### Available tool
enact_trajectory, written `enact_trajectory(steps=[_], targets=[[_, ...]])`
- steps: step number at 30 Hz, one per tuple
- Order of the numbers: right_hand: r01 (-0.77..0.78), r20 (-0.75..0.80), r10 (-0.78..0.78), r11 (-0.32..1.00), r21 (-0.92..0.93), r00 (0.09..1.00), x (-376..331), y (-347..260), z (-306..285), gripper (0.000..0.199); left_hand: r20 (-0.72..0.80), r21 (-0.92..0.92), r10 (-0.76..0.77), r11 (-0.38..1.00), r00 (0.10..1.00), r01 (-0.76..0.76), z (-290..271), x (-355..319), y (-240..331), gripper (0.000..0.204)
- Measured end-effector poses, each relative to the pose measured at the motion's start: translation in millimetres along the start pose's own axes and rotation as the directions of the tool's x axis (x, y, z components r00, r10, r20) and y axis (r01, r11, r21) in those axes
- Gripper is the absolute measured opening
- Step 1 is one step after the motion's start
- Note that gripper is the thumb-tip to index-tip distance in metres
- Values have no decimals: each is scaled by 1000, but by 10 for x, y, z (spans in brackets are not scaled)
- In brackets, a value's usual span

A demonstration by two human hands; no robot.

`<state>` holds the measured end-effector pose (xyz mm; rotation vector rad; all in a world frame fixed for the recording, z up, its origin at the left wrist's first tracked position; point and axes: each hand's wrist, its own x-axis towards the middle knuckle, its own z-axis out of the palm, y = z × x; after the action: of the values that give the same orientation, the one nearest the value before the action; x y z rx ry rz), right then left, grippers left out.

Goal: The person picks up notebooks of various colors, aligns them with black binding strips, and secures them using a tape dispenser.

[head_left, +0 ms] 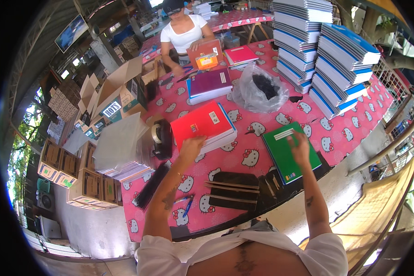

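A stack of notebooks topped by a red notebook [198,120] lies in front of me, left of centre. My left hand [193,146] is at the stack's near left edge, its fingers closed on the red cover's edge; the fingertips are partly hidden. To the right, a green notebook [287,154] lies flat near the table's front edge. My right hand [300,146] is over its upper right part, fingers apart, holding nothing. Between my forearms sits a dark board with wooden strips [232,191]. Blue pens [187,207] lie beside my left forearm.
Tall stacks of spiral notebooks [303,46] rise at the far right. A clear plastic bag of black pieces [260,87] sits mid-table, near a purple notebook [210,83]. A tape dispenser [161,138] and plastic-covered stack [122,142] stand left. Opposite, a person [185,34] handles an orange-brown notebook.
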<state>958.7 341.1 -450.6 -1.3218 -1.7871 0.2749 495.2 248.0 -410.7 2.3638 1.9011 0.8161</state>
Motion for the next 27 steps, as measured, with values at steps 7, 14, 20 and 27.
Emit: enact_trajectory(steps=[7,14,20,27], targets=[[-213,454,6,889,406,891,-186,-1326,705,43,103,-54,-142,987,984,148,-213,138,114,25],[-263,490,59,895,359,870,187,-1484,1731,49,22,-77,-136,987,990,138,-227,6,10,24],[-97,335,32,979,181,942,314,-1408,1913,38,-118,-111,-171,981,978,158,-46,113,50,22],[280,391,-189,941,-191,901,373,-1846,1772,35,-139,-183,-305,943,942,279,-169,-72,-13,20]])
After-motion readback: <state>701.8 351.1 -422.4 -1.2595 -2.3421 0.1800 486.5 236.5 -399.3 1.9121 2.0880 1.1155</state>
